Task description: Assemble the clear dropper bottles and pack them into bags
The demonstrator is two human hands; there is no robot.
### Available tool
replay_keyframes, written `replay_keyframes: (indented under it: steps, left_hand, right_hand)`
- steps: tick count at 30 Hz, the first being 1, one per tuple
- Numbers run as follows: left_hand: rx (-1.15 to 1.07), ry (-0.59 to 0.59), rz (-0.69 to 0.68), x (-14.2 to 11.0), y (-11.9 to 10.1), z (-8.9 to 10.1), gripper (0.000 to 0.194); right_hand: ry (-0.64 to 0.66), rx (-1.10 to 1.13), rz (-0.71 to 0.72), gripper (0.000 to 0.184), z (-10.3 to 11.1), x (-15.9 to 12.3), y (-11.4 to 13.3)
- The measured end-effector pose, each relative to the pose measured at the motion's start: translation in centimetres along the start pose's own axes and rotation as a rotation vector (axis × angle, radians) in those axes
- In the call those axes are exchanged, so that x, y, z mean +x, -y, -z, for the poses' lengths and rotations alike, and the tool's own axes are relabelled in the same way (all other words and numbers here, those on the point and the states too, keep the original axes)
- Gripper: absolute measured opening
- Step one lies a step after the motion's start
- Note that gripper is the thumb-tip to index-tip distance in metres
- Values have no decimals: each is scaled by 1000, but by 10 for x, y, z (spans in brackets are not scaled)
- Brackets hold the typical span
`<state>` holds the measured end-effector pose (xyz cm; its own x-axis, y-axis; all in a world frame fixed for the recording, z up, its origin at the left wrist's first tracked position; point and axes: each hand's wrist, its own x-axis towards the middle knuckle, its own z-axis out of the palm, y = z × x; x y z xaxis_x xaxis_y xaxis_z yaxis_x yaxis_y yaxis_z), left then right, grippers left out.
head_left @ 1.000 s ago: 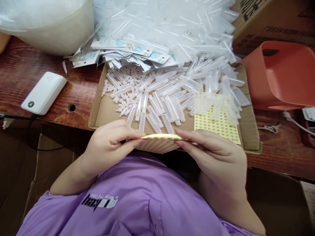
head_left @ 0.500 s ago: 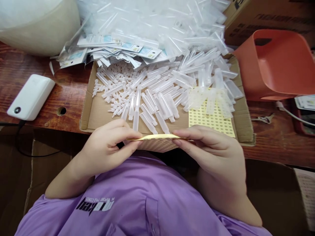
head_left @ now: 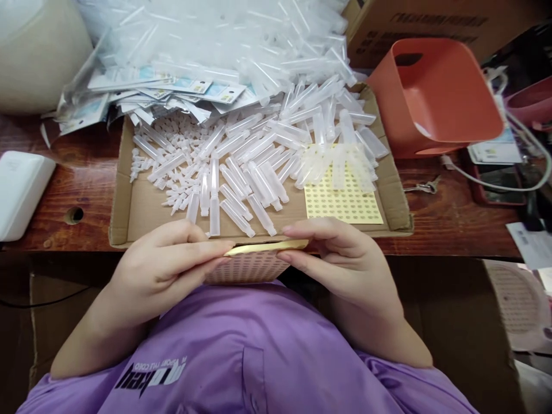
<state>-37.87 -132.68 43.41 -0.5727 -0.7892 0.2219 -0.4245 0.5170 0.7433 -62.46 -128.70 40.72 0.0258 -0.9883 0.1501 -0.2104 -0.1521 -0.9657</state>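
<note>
Bright light washes out the plastic bags point(head_left: 207, 40) and glints on the clear tubes point(head_left: 257, 183). The near face of the held sheets point(head_left: 252, 267) is shaded; below the table point(head_left: 457, 227), deep shadow hides detail. Print on the cardboard box point(head_left: 401, 37) blurs.

Between the fingers point(head_left: 202, 253), the held sheet point(head_left: 254, 268) bears illegible marks. Beyond them, tubes point(head_left: 338, 175) partly cover a yellow sheet point(head_left: 345, 211). Leftward, the picture edge truncates a white device point(head_left: 23, 192).

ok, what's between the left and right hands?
Head view: a yellow-edged sheet with rows of small marks, one layer or several I can't tell; its left end is pinched by the left hand, its right end in the right hand.
</note>
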Motion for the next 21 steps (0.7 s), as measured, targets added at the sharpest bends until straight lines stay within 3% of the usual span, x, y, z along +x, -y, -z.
replay_keyframes:
  steps: [8, 17, 21]
  left_hand:
    - [51, 69, -57, 8, -2, 2, 21]
    - [106, 73, -152, 14, 0, -6, 8]
    - [117, 78, -199, 16, 3, -9, 8]
  right_hand:
    - [302, -168, 165, 35, 13, 7, 1]
    - [240, -492, 415, 19, -1, 12, -2]
    - [220, -516, 469, 15, -4, 14, -6]
